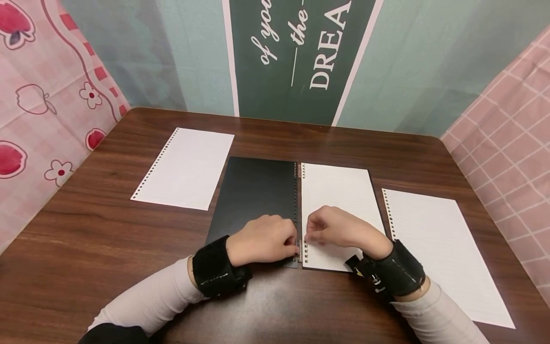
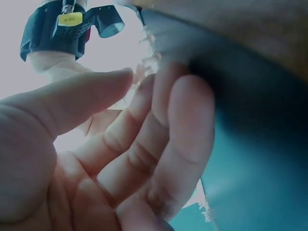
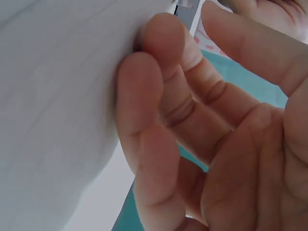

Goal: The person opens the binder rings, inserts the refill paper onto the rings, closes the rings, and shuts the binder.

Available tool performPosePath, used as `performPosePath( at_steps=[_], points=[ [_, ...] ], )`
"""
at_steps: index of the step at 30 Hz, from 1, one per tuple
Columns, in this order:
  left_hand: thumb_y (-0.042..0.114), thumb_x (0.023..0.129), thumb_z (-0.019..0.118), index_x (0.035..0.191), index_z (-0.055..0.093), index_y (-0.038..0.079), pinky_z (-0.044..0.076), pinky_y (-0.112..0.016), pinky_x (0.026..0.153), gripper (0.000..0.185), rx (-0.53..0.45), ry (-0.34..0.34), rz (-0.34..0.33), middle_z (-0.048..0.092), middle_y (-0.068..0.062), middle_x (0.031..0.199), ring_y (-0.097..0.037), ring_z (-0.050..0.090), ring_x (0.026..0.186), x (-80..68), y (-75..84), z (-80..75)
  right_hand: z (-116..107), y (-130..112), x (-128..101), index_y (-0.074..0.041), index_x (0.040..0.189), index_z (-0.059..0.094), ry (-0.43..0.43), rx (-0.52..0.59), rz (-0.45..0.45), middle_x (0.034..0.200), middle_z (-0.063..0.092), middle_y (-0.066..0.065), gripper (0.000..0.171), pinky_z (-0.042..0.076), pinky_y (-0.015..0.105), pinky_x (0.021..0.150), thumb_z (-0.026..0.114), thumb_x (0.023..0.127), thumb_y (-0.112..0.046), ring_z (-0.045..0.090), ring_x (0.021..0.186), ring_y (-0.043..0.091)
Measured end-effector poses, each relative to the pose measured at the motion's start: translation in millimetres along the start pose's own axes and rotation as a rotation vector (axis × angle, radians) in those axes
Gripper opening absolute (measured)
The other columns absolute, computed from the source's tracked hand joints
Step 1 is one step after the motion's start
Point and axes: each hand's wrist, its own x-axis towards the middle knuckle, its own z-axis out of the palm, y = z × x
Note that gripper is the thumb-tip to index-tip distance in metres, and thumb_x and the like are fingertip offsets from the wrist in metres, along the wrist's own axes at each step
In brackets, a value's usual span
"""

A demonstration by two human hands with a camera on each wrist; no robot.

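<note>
Lying open between them, the binder (image 1: 258,191) has both curled hands pinching its rings (image 1: 299,251).

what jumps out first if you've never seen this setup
Both hands meet at the near end of an open binder's rings at the table's middle: the left hand on the black cover, the right hand on the lined page. Two loose sheets flank it, one far left, one right.
</note>
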Motion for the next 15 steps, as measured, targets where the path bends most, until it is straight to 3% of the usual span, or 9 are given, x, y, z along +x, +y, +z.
performPosePath(
  at_steps=[4, 11, 15],
  points=[
    [0.023, 0.09, 0.066, 0.054, 0.042, 0.022, 0.021, -0.023, 0.045, 0.044, -0.017, 0.023, 0.007, 0.031, 0.011, 0.052, -0.006, 0.034, 0.051, 0.9, 0.8, -5.2, -2.9, 0.0, -1.5, -0.011, 0.075, 0.065, 0.0, 0.0, 0.008, 0.062, 0.059, -0.003, 0.02, 0.036, 0.023, 0.055, 0.066, 0.094, -0.018, 0.045, 0.056, 0.007],
    [0.014, 0.087, 0.062, 0.055, 0.041, 0.022, 0.019, -0.023, 0.046, 0.039, -0.035, 0.03, 0.033, 0.028, 0.011, 0.054, -0.006, 0.031, 0.053, 3.0, 3.7, -8.6, -6.0, 1.3, -4.7, -0.011, 0.077, 0.066, 0.022, 0.005, 0.006, 0.061, 0.059, -0.002, 0.021, 0.035, 0.024, 0.054, 0.065, 0.095, -0.02, 0.044, 0.056, 0.009],
    [0.017, 0.09, 0.063, 0.057, 0.045, 0.022, 0.022, -0.023, 0.046, 0.038, -0.035, 0.031, 0.04, 0.032, 0.011, 0.053, -0.005, 0.034, 0.053, 3.8, 5.4, -8.3, -7.3, 3.7, -7.2, -0.01, 0.077, 0.066, 0.037, 0.016, -0.004, 0.061, 0.06, -0.001, 0.02, 0.034, 0.023, 0.053, 0.065, 0.095, -0.02, 0.044, 0.056, 0.009]
  ],
)
